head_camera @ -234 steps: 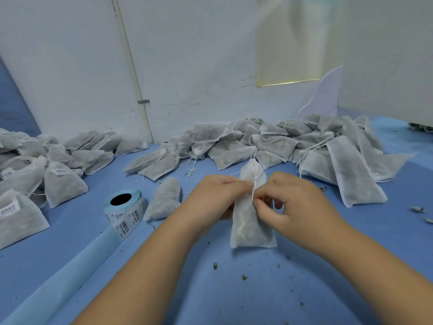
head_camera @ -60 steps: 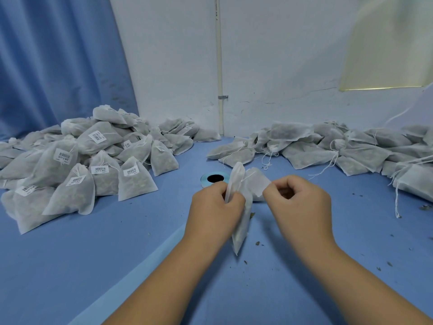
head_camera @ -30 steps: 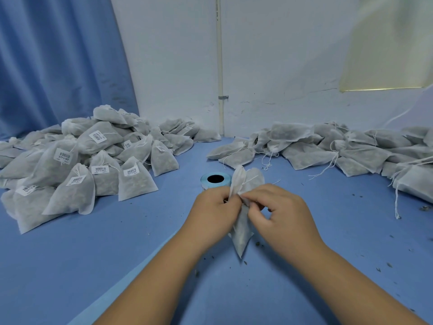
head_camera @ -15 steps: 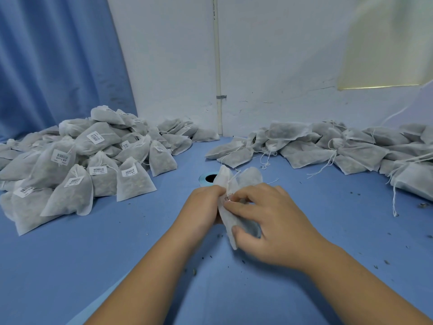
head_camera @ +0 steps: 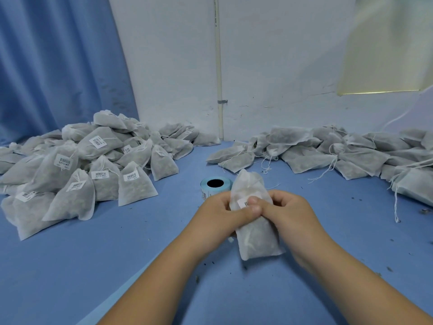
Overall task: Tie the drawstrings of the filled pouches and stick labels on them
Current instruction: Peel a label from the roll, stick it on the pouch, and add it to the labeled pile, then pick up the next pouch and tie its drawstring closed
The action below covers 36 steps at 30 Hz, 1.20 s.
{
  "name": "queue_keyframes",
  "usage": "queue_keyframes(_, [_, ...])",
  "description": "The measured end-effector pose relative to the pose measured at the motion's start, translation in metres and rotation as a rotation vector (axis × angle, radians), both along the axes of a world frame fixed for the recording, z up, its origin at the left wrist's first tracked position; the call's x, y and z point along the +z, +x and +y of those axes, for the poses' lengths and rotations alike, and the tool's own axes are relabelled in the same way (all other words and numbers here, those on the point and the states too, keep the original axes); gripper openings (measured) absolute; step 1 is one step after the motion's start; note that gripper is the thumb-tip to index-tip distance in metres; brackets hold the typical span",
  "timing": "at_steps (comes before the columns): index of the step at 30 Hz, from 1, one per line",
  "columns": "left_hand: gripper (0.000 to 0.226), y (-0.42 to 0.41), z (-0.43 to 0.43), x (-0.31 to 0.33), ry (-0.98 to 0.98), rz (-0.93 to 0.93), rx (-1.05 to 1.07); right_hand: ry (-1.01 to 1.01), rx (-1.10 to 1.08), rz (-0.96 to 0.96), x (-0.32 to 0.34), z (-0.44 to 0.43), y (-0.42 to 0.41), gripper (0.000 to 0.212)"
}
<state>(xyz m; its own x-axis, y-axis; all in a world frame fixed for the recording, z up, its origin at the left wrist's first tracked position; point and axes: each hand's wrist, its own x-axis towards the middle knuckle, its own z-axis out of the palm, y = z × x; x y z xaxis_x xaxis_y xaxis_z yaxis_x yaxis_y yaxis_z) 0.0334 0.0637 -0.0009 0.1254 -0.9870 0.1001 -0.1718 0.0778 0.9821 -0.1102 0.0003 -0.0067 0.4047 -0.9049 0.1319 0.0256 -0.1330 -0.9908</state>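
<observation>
The white non-woven drawstring pouch [head_camera: 255, 231], filled with grey-green matter, is held upright at front centre over the blue table top [head_camera: 93, 266]. A small white barcode label [head_camera: 243, 203] sits on its upper face. The left hand [head_camera: 222, 214] and right hand [head_camera: 290, 214] both grasp the pouch, thumbs meeting on the label, apparently pressing it down. The neck looks gathered; the knot is not discernible. Just behind stands a blue-cored roll of labels [head_camera: 214, 185]. Left: a heap of labelled pouches [head_camera: 82, 165]. Right: a heap of unlabelled pouches [head_camera: 328, 151], strings loose. Judgement: roughly half the stock remains outstanding.
</observation>
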Motion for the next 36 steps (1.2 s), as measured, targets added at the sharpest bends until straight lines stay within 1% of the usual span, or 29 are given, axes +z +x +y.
queue_keyframes(4, [0.020, -0.001, -0.001, -0.001, 0.054, 0.020, 0.007, 0.026, -0.092, -0.007, -0.003, 0.002, 0.003, 0.029])
queue_keyframes(8, [0.025, 0.004, 0.001, 0.002, 0.128, 0.112, -0.018, 0.097, -0.053, -0.040, -0.003, 0.004, 0.005, 0.030])
queue_keyframes(11, [0.014, 0.008, 0.002, 0.005, 0.113, 0.326, 0.003, 0.034, -0.032, 0.045, -0.004, 0.003, 0.008, 0.041])
queue_keyframes(13, [0.015, 0.010, 0.001, 0.008, 0.090, 0.459, 0.083, -0.026, 0.014, 0.097, -0.004, 0.004, 0.007, 0.044])
queue_keyframes(14, [0.017, 0.012, 0.000, 0.009, 0.075, 0.503, 0.132, -0.037, 0.062, 0.108, -0.004, 0.007, 0.008, 0.042])
queue_keyframes(16, [0.018, 0.017, -0.001, 0.010, 0.044, 0.556, 0.199, -0.035, 0.170, 0.099, -0.005, 0.012, 0.010, 0.030])
queue_keyframes(18, [0.020, 0.021, 0.000, 0.010, 0.025, 0.572, 0.208, -0.036, 0.236, 0.068, -0.005, 0.018, 0.013, 0.017])
queue_keyframes(19, [0.020, 0.022, 0.001, 0.011, 0.018, 0.578, 0.199, -0.031, 0.243, 0.048, -0.003, 0.020, 0.016, 0.014])
queue_keyframes(20, [0.019, 0.024, 0.001, 0.012, 0.012, 0.588, 0.186, -0.014, 0.240, 0.020, -0.002, 0.021, 0.018, 0.014])
queue_keyframes(22, [0.019, 0.029, 0.002, 0.013, -0.011, 0.613, 0.166, 0.037, 0.217, -0.050, 0.003, 0.021, 0.024, 0.021])
queue_keyframes(25, [0.025, 0.044, 0.002, 0.017, -0.043, 0.592, 0.226, 0.130, 0.191, -0.113, 0.013, 0.016, 0.034, 0.025])
queue_keyframes(28, [0.025, 0.067, 0.003, 0.020, -0.056, 0.635, 0.381, 0.213, 0.227, -0.117, 0.023, 0.008, 0.050, 0.020])
queue_keyframes(31, [0.016, 0.092, 0.004, 0.014, -0.040, 0.728, 0.600, 0.274, 0.262, -0.070, 0.034, 0.000, 0.072, 0.012])
queue_keyframes(36, [0.016, 0.114, 0.001, 0.005, -0.045, 0.830, 0.755, 0.360, 0.280, -0.076, 0.046, -0.012, 0.128, 0.013])
